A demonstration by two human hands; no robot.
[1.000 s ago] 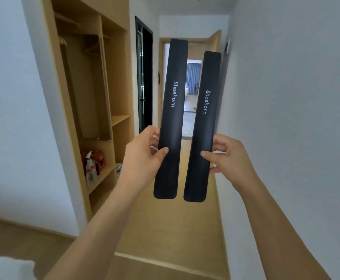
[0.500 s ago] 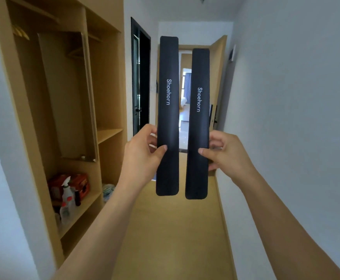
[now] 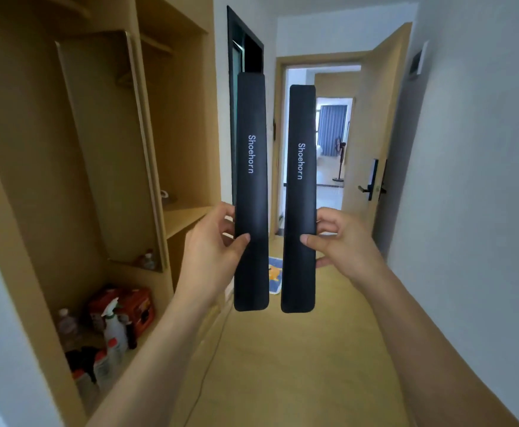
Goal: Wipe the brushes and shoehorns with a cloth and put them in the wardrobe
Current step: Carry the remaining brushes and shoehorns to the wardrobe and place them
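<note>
Two black shoehorns are up in front of the camera, both upright, side by side with a narrow gap between them, white "Shoehorn" lettering running down each. The left hand (image 3: 212, 251) grips the left shoehorn (image 3: 251, 192) a little below its middle, thumb pressed on the front, fingers curled round the back. The right hand (image 3: 342, 241) grips the right shoehorn (image 3: 300, 198) the same way, thumb on the front face, fingers wrapped behind. The right one sits a touch lower than the left. To the left stands the open wooden wardrobe (image 3: 187, 118), its shelves in view; on the lower shelf there's a spray bottle (image 3: 113, 325) among other bottles, with a red box (image 3: 135, 303) behind them. Ahead, a hallway with a wooden floor (image 3: 282, 365), a small mat (image 3: 275, 277) showing between the shoehorns, and an open door (image 3: 375, 134) at the far end.
</note>
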